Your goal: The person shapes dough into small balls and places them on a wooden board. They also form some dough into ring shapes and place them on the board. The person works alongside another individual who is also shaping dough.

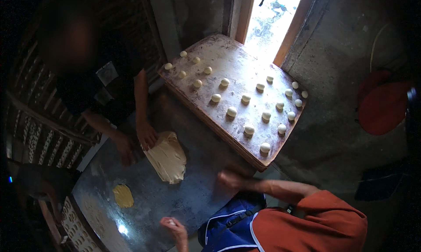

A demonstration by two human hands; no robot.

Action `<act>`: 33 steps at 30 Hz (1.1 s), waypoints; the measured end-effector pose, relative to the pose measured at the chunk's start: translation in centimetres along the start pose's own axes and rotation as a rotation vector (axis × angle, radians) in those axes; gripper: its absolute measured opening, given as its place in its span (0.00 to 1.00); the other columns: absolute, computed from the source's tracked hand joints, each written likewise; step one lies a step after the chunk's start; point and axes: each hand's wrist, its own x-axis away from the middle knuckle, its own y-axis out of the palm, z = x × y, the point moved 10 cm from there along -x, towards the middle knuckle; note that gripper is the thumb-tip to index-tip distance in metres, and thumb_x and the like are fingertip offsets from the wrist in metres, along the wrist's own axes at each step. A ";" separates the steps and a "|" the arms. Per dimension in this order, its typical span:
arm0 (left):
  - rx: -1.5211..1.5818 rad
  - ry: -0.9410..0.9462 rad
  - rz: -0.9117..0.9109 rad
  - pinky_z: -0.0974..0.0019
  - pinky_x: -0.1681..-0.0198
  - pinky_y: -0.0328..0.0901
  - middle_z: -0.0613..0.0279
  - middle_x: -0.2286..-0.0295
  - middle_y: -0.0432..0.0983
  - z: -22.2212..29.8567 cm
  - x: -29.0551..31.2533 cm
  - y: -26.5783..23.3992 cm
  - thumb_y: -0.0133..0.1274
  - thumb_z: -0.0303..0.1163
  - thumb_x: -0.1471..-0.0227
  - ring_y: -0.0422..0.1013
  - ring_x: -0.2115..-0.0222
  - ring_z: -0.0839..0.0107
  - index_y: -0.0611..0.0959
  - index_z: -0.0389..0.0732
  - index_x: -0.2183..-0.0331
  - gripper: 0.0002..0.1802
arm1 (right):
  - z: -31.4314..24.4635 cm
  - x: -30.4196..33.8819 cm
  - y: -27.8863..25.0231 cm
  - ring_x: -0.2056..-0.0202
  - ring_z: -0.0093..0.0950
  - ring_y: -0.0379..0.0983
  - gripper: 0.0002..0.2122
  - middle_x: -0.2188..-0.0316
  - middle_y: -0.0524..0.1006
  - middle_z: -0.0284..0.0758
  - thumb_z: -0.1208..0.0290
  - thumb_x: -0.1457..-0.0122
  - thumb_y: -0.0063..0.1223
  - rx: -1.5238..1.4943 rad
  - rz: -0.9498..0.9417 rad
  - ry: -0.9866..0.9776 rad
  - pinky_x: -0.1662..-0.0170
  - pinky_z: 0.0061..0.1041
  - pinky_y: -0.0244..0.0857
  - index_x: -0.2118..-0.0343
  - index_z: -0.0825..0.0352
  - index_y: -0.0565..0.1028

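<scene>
My left hand [175, 228] is over the near edge of the dark worktop [149, 208], its fingers curled in. A small pale bit shows at the fingers, too small to name. Near the worktop's right end is my right hand [231, 180], blurred by motion, so its fingers cannot be made out. A broad sheet of pale dough [169, 160] lies ahead of my hands. A co-worker's hand [147, 135] rests on its far-left edge. Left of the sheet lies a flat yellowish piece of dough [123, 196].
A stack of wooden boards [219, 54] at the back right carries several pale dough balls [231, 111] on top. A dark-clothed person [101, 76] stands across the worktop. At lower left is a tray of round pieces [76, 225]. A red round object [381, 108] stands at right.
</scene>
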 end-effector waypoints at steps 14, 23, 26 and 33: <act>0.041 0.422 -0.691 0.55 0.53 0.68 0.51 0.59 0.69 16.1 -13.5 -0.2 0.63 0.22 0.55 0.71 0.57 0.52 0.84 0.39 0.65 0.11 | 3.6 1.1 -8.0 0.46 0.39 0.68 0.09 0.54 0.73 0.45 0.72 0.41 0.45 -0.571 -0.077 0.210 0.36 0.34 0.61 0.61 0.70 0.74; 0.634 0.813 -0.193 0.61 0.56 0.72 0.55 0.62 0.75 49.8 -44.0 16.0 0.62 0.17 0.53 0.75 0.61 0.61 0.70 0.42 0.39 0.39 | 40.9 0.7 -17.9 0.70 0.26 0.76 0.31 0.67 0.79 0.35 0.72 0.49 0.73 -1.047 0.779 0.714 0.65 0.25 0.73 0.42 0.70 0.71; 0.535 0.581 -0.490 0.58 0.54 0.72 0.54 0.63 0.77 47.2 -49.6 28.9 0.64 0.20 0.55 0.76 0.61 0.57 0.53 0.45 0.31 0.55 | 49.0 1.3 -16.7 0.67 0.23 0.78 0.53 0.61 0.82 0.38 0.65 0.55 0.79 -0.728 1.188 0.723 0.68 0.22 0.71 0.31 0.69 0.51; 0.508 0.620 -0.195 0.53 0.42 0.64 0.46 0.47 0.72 46.8 -42.2 18.1 0.59 0.24 0.50 0.68 0.44 0.56 0.53 0.39 0.32 0.49 | 45.1 1.0 -3.9 0.58 0.36 0.72 0.57 0.62 0.75 0.39 0.52 0.60 0.77 -0.657 0.246 0.932 0.52 0.37 0.64 0.30 0.70 0.53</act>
